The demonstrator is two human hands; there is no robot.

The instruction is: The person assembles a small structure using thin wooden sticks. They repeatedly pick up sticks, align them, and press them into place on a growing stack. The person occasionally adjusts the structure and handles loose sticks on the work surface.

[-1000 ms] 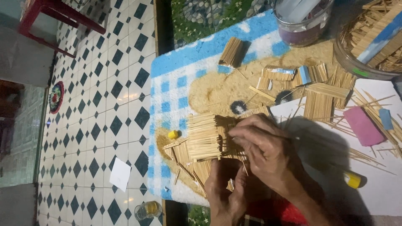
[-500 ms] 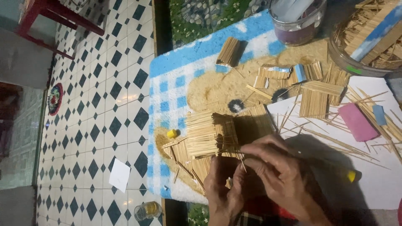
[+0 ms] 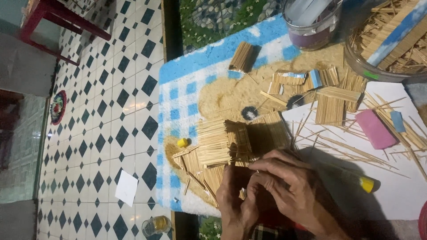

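At the near edge of the blue-checked mat (image 3: 178,146), both hands meet on the stick model house (image 3: 231,144). The right hand (image 3: 289,189) lies over the left hand (image 3: 235,200), fingers curled together on the model's near side; whether they pinch a stick I cannot tell. The roof sticks run across, away from the hands. Open floor (image 3: 102,115) lies beyond the mat's left edge; loose sticks (image 3: 351,146) crowd the white sheet (image 3: 400,186).

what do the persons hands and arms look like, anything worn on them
Both the left hand and the right hand are bare: no gloves, and no rings or watch that the head view shows. No sleeve reaches either wrist. The forearms run out of the bottom edge, so nothing higher up can be told. Near the wrists lies a bit of dark checked cloth, possibly clothing.
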